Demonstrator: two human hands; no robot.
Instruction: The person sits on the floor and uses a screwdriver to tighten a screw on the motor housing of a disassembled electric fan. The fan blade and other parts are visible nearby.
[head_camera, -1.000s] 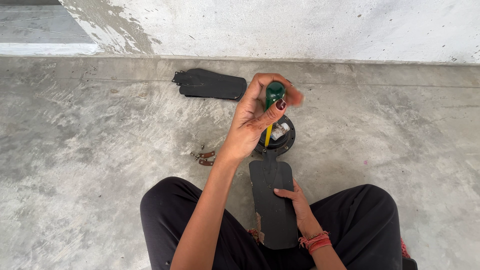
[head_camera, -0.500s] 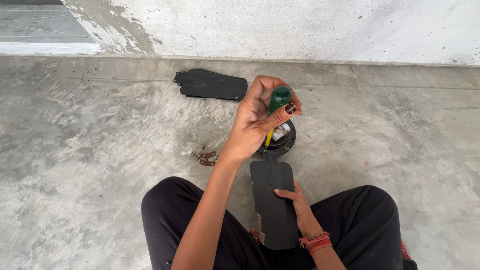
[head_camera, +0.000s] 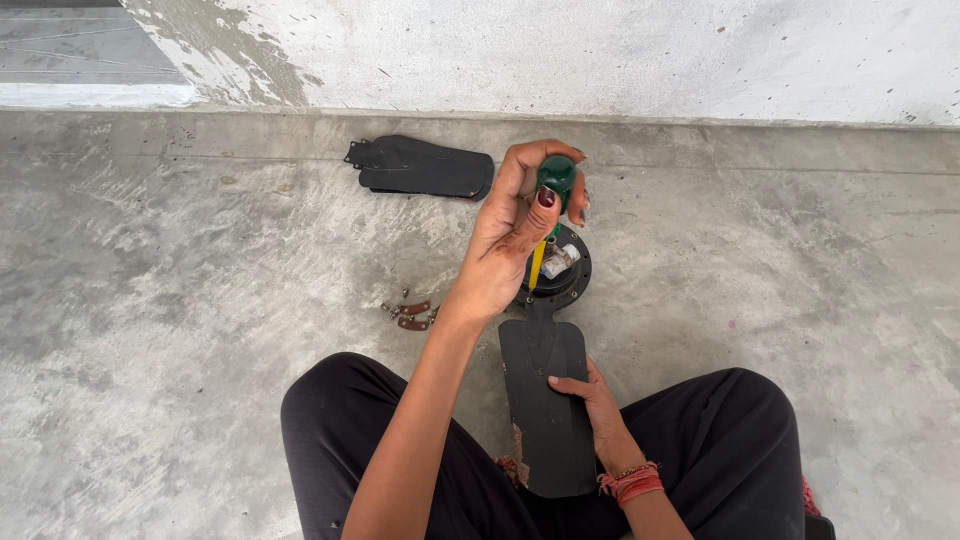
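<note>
Left hand (head_camera: 520, 235) raised, fingers curled shut — right hand (head_camera: 590, 400) flat, palm down.

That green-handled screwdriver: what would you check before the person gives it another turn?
1. Left hand wrapped around the screwdriver handle: ok.
2. Screwdriver upright over the round black hub: ok.
3. Tip seated in a screw: cannot tell, hidden behind the hand.
4. Right hand pressing the attached black blade flat: ok.
5. Loose brackets and screws clear of the hands: ok.
6. Detached blade out of the way near the wall: ok.
</note>
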